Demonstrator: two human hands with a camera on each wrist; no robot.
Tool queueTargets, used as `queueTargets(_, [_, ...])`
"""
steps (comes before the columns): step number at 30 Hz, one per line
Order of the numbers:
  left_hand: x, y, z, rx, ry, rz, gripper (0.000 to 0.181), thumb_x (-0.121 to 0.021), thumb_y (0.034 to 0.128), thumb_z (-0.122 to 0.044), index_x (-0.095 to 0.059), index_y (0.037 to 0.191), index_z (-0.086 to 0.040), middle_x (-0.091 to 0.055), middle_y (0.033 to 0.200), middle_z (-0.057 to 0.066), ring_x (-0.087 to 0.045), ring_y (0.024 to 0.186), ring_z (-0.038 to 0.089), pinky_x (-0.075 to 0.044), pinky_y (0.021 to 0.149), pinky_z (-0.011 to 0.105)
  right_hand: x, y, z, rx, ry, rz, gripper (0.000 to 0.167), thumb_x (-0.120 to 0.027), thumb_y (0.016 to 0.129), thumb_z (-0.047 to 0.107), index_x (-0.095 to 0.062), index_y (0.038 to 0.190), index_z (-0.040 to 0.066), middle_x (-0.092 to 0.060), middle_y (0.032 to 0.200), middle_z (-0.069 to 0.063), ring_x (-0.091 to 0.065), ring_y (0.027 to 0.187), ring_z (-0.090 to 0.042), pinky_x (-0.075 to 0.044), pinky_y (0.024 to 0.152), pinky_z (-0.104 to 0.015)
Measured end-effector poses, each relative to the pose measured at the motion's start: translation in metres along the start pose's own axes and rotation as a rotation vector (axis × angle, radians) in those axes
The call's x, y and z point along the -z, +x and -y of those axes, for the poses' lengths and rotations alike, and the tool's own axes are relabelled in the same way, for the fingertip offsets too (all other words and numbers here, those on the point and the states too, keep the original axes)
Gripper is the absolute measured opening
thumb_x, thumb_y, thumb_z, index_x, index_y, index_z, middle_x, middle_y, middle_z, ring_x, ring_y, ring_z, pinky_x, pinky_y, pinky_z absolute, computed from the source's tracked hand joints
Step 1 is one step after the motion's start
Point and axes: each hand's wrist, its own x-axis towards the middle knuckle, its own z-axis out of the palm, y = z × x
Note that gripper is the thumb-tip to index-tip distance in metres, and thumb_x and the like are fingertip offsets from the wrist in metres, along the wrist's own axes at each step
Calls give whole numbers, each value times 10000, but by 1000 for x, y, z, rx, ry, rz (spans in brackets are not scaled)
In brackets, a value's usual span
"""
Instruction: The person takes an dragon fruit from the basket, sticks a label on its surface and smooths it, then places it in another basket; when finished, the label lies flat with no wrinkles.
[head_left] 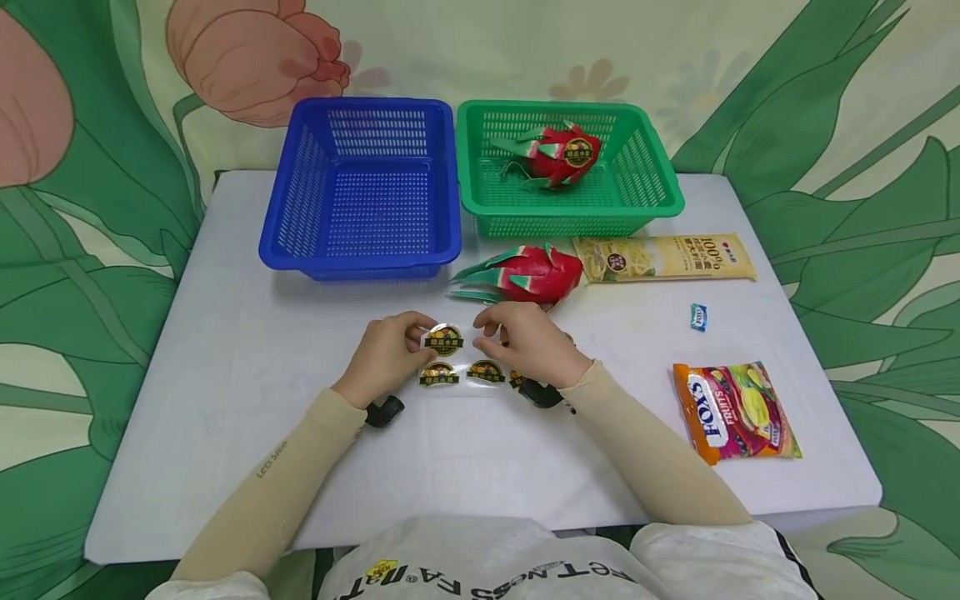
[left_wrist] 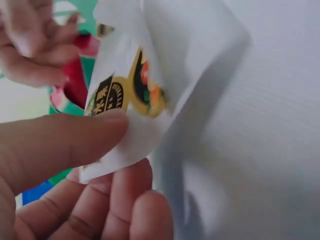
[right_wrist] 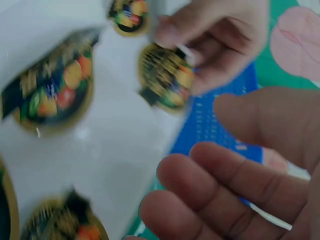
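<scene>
My left hand (head_left: 392, 350) pinches the edge of a sticker sheet (head_left: 465, 390) between thumb and fingers. Round black-and-gold fruit stickers (head_left: 444, 340) are on the sheet, which bends upward in the left wrist view. Just right of it, my right hand (head_left: 528, 340) hovers with thumb and fingers apart; the right wrist view shows nothing between them. Beyond the hands lies a dragon fruit (head_left: 536, 275) on the table, with no sticker showing on its visible side. A second dragon fruit (head_left: 558, 157), bearing a round sticker, sits inside the green basket (head_left: 562, 223).
A blue basket (head_left: 360, 260) stands at the back left, beside the green one. To the right are a long noodle packet (head_left: 667, 257), a small blue wrapped candy (head_left: 698, 317) and a Fox's candy bag (head_left: 737, 412). All rest on a white-covered table (head_left: 217, 375).
</scene>
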Motion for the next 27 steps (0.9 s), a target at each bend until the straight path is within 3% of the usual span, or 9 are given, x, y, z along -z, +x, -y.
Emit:
queueTargets(6, [1,1,-9,-19,-44,-38,350,-838,870,-125,-741,1205,-88,-772,957,74,-741,847,175,-599,815,378,-8,11,4,-24,-21,-10,256,-764,939,182,-753,1149,36,-764,1022,-93,-688,877,-196,-572,781,-327])
queueTargets(15, [2,2,-20,-70,-81,-81,307,-825,878,-77,-751,1174,-50,-789,980,119,-763,846,205,-625,794,342,-10,22,12,107,-59,-65,212,-767,937,137,-761,1146,106,-734,1069,-46,-692,929,-230,-582,828,-313])
queueTargets(21, [0,4,-20,-86,-112,-77,262,-830,872,-74,-769,1126,-49,-787,946,108,-758,817,192,-625,765,318,-12,24,10,115,-64,-116,118,-786,913,94,-759,1028,99,-713,986,-46,-685,905,-235,-577,816,-320])
queueTargets(27, [-1,5,-18,-86,-110,-74,187,-744,974,-211,-793,1106,-87,-801,935,50,-703,761,118,-560,697,264,-16,24,8,139,-78,-151,115,-810,889,78,-726,966,89,-691,958,-57,-667,874,-238,-576,793,-322])
